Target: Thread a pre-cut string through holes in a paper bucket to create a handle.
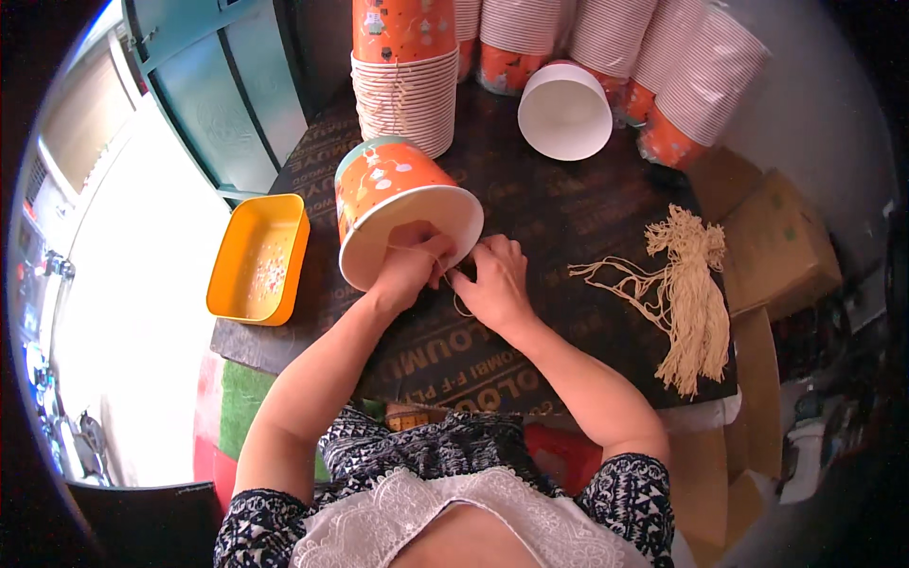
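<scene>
An orange printed paper bucket (393,180) lies tilted on the dark table, its white mouth facing me. My left hand (409,265) reaches into the mouth, its fingers curled around a thin beige cord (457,303). Just outside the right side of the rim, my right hand (497,282) pinches the same cord between bent fingers. A strand crosses the left fingers, and a small loop hangs between the two hands. The left fingertips are partly hidden, and so is the point where the cord meets the bucket wall.
A yellow plastic tub (292,256) with small bits inside stands at the left edge. A bundle of beige cords (696,303) lies at right. Behind are a tall bucket stack (405,99), an open white bucket (565,118) and several wrapped stacks (715,80). Cardboard boxes (781,241) flank the table.
</scene>
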A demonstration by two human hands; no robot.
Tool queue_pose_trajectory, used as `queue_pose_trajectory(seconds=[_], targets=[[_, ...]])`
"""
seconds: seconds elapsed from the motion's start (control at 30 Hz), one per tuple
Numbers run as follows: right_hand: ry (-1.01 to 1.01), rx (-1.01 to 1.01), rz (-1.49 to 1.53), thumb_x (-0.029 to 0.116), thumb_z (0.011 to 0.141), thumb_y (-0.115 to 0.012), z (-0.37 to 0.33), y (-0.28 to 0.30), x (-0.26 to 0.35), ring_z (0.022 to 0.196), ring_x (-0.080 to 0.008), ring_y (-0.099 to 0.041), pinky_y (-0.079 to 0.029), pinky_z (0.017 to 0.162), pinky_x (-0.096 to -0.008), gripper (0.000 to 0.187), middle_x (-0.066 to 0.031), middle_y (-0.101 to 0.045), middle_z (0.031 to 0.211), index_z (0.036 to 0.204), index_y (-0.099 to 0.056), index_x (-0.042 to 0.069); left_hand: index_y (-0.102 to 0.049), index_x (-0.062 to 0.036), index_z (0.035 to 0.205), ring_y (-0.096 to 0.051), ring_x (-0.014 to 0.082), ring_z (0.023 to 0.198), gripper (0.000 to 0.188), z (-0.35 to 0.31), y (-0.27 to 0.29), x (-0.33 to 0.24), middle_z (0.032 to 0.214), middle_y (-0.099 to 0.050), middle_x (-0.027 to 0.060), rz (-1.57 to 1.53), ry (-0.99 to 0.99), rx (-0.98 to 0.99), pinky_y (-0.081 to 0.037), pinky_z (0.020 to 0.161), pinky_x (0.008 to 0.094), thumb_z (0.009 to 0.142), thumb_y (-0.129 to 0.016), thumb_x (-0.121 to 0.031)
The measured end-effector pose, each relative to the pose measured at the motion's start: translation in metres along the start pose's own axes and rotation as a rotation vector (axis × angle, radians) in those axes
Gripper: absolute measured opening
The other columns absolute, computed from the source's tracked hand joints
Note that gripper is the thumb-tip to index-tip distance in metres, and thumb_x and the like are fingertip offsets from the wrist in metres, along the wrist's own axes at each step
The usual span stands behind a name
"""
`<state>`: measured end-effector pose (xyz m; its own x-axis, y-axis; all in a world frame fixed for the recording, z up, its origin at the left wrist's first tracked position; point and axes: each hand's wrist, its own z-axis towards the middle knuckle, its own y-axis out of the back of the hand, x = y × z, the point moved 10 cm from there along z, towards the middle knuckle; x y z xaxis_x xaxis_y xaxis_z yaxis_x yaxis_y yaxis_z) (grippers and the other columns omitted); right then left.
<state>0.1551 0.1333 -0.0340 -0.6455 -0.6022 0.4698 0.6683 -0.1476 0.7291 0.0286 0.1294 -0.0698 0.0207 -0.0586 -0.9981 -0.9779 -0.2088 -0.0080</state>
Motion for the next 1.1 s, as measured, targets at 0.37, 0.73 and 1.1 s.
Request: queue_pose_trajectory(seconds=[0.37, 0.73, 1.1], targets=[[0.140, 0.093, 0.016, 0.007, 0.075, -0.057, -0.009, 0.000, 0.022, 0.080, -0.0363, -0.056, -0.045, 0.071, -0.0449, 0.006, -0.0166, -0.057, 0.082, 0.076, -0.055, 0.002, -0.056, -0.0011, 0.069, -0.044, 0.0112, 0.045, 0.018, -0.006, -0.005, -0.012, 0.055, -0.049, 0.0035, 0.040, -0.020, 0.026, -0.035, 0.040, 0.0243, 0.081, -0.056, -0.014], [-0.048, 0.082, 0.394, 0.012, 0.083, -0.054, 0.003, -0.001, -0.006, 0.069, -0.0409, -0.060, -0.046, 0.058, -0.0493, 0.011, -0.0226, -0.060, 0.071, 0.080, -0.057, 0.002, -0.058, 0.0022, 0.074, -0.049, 0.0104, 0.050, 0.016, -0.009, -0.011, -0.017, 0.060, -0.053, 0.0043, 0.176, -0.036, 0.108, -0.042, 0.042, 0.0239, 0.082, -0.057, -0.011], [-0.143, 0.147, 0.491, 0.013, 0.080, -0.058, 0.008, -0.004, -0.017, 0.070, -0.0397, -0.061, -0.047, 0.058, -0.0438, 0.015, -0.0221, -0.061, 0.073, 0.076, -0.061, -0.001, -0.058, 0.0029, 0.083, -0.053, 0.0106, 0.055, 0.011, -0.010, -0.021, -0.015, 0.067, -0.056, 0.0048, 0.330, -0.091, 0.254, -0.045, 0.048, 0.0238, 0.084, -0.057, -0.008]])
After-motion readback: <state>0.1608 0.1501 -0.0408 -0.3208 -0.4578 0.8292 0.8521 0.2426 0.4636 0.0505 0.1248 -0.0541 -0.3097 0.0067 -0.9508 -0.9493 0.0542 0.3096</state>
